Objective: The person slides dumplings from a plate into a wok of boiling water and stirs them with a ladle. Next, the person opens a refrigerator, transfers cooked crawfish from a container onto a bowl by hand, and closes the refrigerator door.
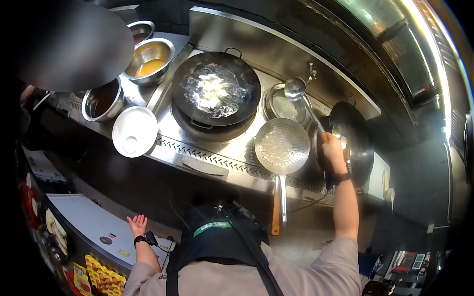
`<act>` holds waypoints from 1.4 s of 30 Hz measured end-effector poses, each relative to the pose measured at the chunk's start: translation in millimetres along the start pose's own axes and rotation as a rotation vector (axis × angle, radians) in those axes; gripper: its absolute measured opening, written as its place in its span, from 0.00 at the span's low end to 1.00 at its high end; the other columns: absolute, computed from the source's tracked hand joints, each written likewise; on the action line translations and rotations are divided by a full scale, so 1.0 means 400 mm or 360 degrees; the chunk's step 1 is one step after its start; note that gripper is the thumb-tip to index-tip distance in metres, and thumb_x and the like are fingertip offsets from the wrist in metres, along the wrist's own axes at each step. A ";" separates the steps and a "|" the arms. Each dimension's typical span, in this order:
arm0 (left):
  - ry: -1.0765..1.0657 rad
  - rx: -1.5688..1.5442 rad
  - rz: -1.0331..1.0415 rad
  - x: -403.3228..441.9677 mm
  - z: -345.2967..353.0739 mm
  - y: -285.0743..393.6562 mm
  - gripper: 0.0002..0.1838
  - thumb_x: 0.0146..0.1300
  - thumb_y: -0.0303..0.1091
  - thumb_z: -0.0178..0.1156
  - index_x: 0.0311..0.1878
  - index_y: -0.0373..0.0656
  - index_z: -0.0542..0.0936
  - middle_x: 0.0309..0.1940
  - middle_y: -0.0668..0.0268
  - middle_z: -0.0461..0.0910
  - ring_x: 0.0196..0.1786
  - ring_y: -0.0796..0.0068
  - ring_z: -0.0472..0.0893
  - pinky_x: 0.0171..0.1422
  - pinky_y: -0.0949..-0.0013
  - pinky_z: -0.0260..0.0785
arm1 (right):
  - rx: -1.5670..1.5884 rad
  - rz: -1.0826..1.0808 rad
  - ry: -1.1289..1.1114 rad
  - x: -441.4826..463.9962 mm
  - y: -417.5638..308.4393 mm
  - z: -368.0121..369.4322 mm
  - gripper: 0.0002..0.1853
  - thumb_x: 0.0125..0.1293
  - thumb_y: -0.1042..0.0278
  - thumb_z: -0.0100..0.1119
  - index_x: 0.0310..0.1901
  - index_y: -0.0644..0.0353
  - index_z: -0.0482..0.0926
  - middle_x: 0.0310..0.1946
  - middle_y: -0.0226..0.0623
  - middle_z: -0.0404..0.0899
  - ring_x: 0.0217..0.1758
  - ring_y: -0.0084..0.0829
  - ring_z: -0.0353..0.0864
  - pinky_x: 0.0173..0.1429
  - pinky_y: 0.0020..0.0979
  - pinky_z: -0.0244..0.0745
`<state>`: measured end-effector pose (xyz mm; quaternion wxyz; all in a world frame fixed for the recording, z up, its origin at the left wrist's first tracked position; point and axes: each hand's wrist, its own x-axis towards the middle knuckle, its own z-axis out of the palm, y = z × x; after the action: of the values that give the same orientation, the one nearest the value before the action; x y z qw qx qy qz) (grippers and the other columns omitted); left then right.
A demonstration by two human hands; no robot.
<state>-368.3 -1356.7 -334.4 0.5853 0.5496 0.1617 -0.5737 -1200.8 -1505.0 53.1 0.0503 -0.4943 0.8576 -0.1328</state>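
My right hand grips the wooden end of a ladle, whose metal bowl hangs above a steel basin of cloudy liquid. Left of it, a black wok on the stove holds bubbling liquid with a pale white mass in the middle. In front of the basin lies a perforated strainer, its handle reaching over the stove's front edge beside a wooden handle. Low on the left, my left hand is empty with fingers spread, near a white-topped cabinet.
A white bowl stands at the stove's left edge, beside a pot of dark liquid and a steel bowl of yellow liquid. A second black wok with utensils is at right. A faucet sticks out behind. A blurred person is upper left.
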 end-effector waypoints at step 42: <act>0.0058 0.0001 -0.0012 0.008 0.033 -0.002 0.46 0.63 0.65 0.50 0.68 0.35 0.54 0.66 0.48 0.59 0.65 0.51 0.67 0.66 0.41 0.62 | 0.0151 -0.0474 -0.0181 -0.147 -0.293 -0.107 0.24 0.49 0.77 0.53 0.53 0.58 0.75 0.37 0.55 0.78 0.44 0.55 0.77 0.48 0.46 0.72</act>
<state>-374.0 -1368.9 -332.8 0.5799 0.5596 0.1743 -0.5658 -1082.8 -1502.5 124.2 0.1018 -0.6197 0.7634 -0.1509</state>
